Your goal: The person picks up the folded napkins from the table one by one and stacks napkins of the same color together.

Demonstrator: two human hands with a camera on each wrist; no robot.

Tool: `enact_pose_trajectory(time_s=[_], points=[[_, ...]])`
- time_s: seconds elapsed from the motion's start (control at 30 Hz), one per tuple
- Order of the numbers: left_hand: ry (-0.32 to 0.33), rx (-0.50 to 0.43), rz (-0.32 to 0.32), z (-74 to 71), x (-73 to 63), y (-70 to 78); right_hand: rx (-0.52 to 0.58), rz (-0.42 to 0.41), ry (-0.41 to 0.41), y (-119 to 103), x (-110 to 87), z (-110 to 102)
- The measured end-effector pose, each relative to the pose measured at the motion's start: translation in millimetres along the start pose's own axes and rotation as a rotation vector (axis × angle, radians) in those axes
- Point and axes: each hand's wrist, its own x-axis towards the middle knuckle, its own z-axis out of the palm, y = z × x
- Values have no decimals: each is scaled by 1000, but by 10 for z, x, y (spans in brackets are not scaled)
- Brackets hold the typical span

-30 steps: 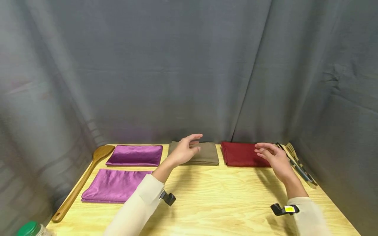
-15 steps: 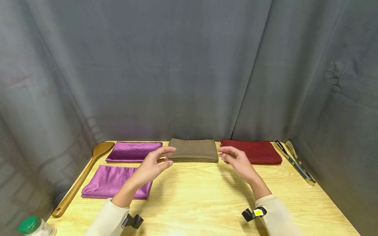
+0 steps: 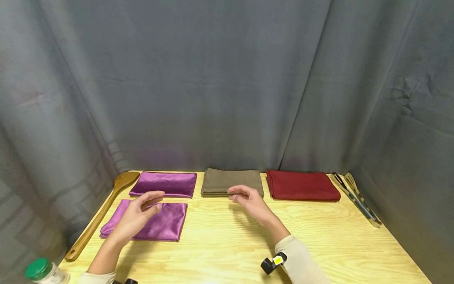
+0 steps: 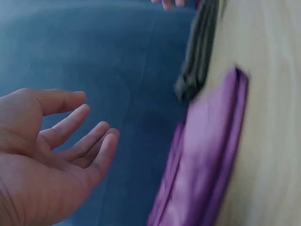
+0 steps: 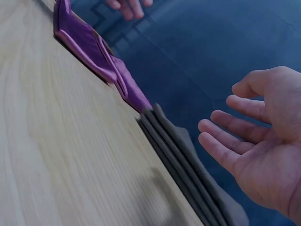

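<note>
My left hand (image 3: pixel 136 219) hovers over the nearer folded purple satin cloth (image 3: pixel 166 223), its fingers loosely bent around nothing. Behind that cloth lies a second folded purple cloth (image 3: pixel 164 183). My right hand (image 3: pixel 252 203) hangs in the air just in front of the folded olive-brown cloth (image 3: pixel 227 179), fingers relaxed and holding nothing. In the right wrist view the olive-brown cloth (image 5: pixel 183 165) shows several stacked layers beside the hand. A folded dark red cloth (image 3: pixel 303 185) lies to the right of the olive-brown one.
A long wooden spoon-like utensil (image 3: pixel 103 209) lies along the left table edge, with a green-lidded jar (image 3: pixel 44 272) at the near left corner. Kitchen utensils (image 3: pixel 358 201), one resembling tongs, lie along the right edge. A grey curtain (image 3: pixel 227 86) stands behind the table.
Both hands have moved left and slightly toward me: the left from the olive-brown cloth to the nearer purple cloth, the right from the dark red cloth to the olive-brown one. The cloths stay put.
</note>
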Motion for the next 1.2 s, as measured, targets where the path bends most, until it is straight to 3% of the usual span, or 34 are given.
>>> enact_pose_trajectory(time_s=[0.17,0.4,0.53,0.67,0.93,1.2], points=[[59,51,-3,-269,-135,-325,16,28,-20,29,85,236],[103,19,-41,-540,-211,-691,32,60,-68,111,113,603],[103,44,-95,-653,-224,-745,52,62,-92,130,122,797],[107,130,-158,-745,-223,-752,77,74,-95,125,142,971],[95,214,-244,-792,-206,-758,184,113,-68,85,168,1246],[82,267,-276,-806,-202,-787,215,144,-10,83,129,1443]])
